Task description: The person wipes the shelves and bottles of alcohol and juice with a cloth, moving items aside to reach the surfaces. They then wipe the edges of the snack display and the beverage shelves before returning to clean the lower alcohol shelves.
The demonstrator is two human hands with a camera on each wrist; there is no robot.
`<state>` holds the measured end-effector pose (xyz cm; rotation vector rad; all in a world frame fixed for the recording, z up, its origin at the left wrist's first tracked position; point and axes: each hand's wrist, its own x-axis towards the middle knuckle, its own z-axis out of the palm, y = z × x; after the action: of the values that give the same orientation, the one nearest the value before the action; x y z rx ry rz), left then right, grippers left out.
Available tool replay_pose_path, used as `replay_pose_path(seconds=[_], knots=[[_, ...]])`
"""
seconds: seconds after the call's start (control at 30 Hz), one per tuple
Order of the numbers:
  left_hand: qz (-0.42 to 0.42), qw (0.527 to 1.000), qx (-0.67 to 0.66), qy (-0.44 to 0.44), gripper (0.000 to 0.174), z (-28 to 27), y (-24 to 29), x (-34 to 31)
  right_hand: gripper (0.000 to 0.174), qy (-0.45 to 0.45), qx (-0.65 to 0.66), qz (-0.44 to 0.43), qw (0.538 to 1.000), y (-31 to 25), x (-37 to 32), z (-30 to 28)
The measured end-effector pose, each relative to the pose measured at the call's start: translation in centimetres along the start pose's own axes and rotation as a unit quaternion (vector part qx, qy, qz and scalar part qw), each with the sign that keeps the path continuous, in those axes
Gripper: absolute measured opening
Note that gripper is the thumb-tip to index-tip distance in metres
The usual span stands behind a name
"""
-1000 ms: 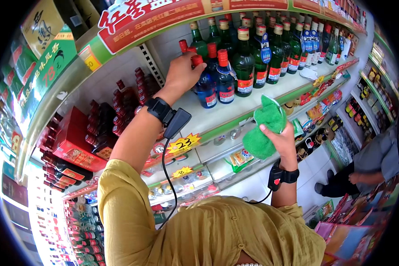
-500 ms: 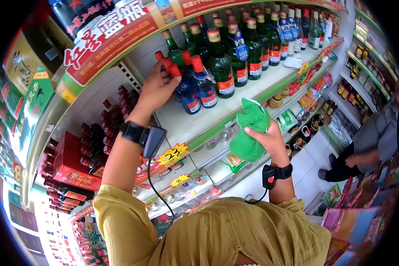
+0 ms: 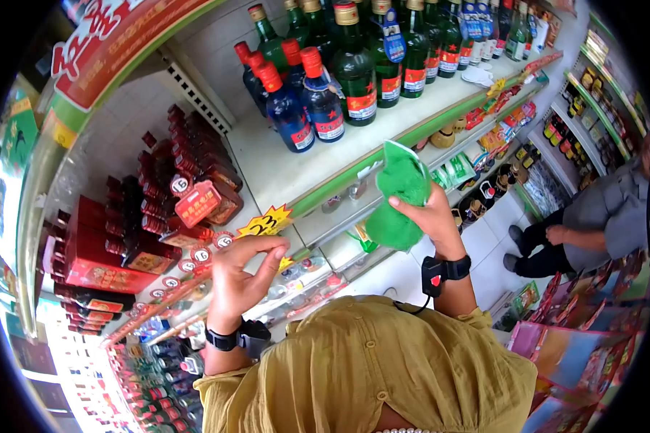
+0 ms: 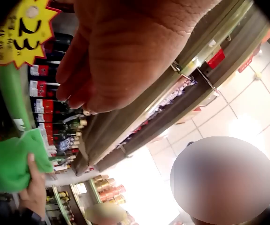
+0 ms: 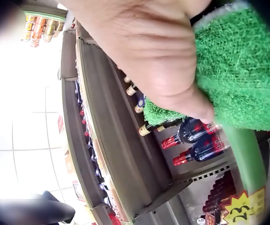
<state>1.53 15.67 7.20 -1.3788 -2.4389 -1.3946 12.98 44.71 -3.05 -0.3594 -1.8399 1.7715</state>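
In the head view my left hand (image 3: 242, 280) is off the bottles, low in front of the shelf edge by the yellow "23" tag (image 3: 266, 221). Its fingers bend loosely toward the thumb, with nothing seen between them; the left wrist view shows this hand (image 4: 130, 51) from the palm side. My right hand (image 3: 439, 216) grips a green cloth (image 3: 397, 209), thumb across its front; the cloth (image 5: 240, 70) also fills the right side of the right wrist view. Blue bottles with red caps (image 3: 289, 119) stand upright on the shelf (image 3: 278, 169), beside green bottles (image 3: 357, 76).
Dark red bottles (image 3: 224, 195) and a red box (image 3: 97, 249) occupy the left shelf section. A red sign (image 3: 123, 54) overhangs the upper left. Small packets and jars line the lower shelves. Another person in grey (image 3: 599, 216) stands at the right.
My left hand has let go of the red-capped blue bottle and moved down, away from the shelf top. My right hand keeps its hold on the cloth. The head view has shifted.
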Motion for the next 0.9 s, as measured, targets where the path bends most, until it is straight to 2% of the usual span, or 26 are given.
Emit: replay_pose_path(seconds=[0.1, 0.17, 0.23, 0.3, 0.4, 0.53, 0.6, 0.7, 0.73, 0.77, 0.8, 0.83, 0.9], knots=[[-0.062, 0.998, -0.026, -0.021, 0.008, 1.3, -1.6, -1.8, 0.034, 0.011, -0.021, 0.03, 0.999, 1.3, -1.2, -1.7], [-0.105, 0.99, -0.062, -0.072, 0.01, 1.6, -2.3, -2.8, 0.032, 0.023, -0.004, 0.057, 0.998, 1.8, -1.9, -2.6], [-0.177, 0.964, -0.179, -0.08, 0.012, 2.3, -4.4, -3.9, 0.032, 0.026, 0.002, 0.075, 0.997, 1.9, -2.5, -2.8], [-0.241, 0.921, -0.285, -0.11, 0.017, 2.6, -6.3, -4.8, 0.033, -0.003, -0.026, 0.085, 0.996, 2.1, -3.0, -2.6], [-0.269, 0.875, -0.369, -0.16, 0.02, 3.7, -8.5, -5.8, 0.034, -0.075, -0.065, 0.095, 0.991, 2.1, -3.5, -1.3], [-0.368, 0.73, -0.536, -0.211, 0.026, 6.6, -11.3, -8.1, 0.039, -0.218, -0.076, 0.06, 0.971, 2.3, -4.3, 2.8], [-0.374, 0.699, -0.579, -0.192, 0.029, 7.4, -12.1, -9.0, 0.042, -0.307, -0.062, 0.063, 0.947, 2.6, -4.6, 4.6], [-0.375, 0.69, -0.588, -0.196, 0.031, 7.1, -12.7, -9.9, 0.046, -0.409, -0.089, 0.059, 0.906, 2.7, -4.6, 6.1], [-0.347, 0.692, -0.601, -0.2, 0.034, 7.0, -13.4, -10.4, 0.045, -0.423, -0.069, 0.07, 0.901, 3.9, -4.7, 6.4], [-0.363, 0.706, -0.575, -0.197, 0.034, 6.8, -13.8, -10.7, 0.046, -0.411, -0.066, 0.096, 0.904, 4.2, -4.8, 6.6], [-0.37, 0.693, -0.582, -0.21, 0.034, 6.6, -14.7, -11.2, 0.047, -0.377, -0.011, 0.083, 0.922, 2.7, -5.1, 6.8], [-0.381, 0.681, -0.587, -0.218, 0.033, 6.4, -15.3, -11.5, 0.048, -0.371, 0.015, 0.109, 0.922, 3.2, -5.3, 6.7], [-0.396, 0.679, -0.575, -0.226, 0.031, 6.1, -15.2, -11.7, 0.048, -0.325, 0.009, 0.108, 0.94, 2.2, -6.1, 6.4]])
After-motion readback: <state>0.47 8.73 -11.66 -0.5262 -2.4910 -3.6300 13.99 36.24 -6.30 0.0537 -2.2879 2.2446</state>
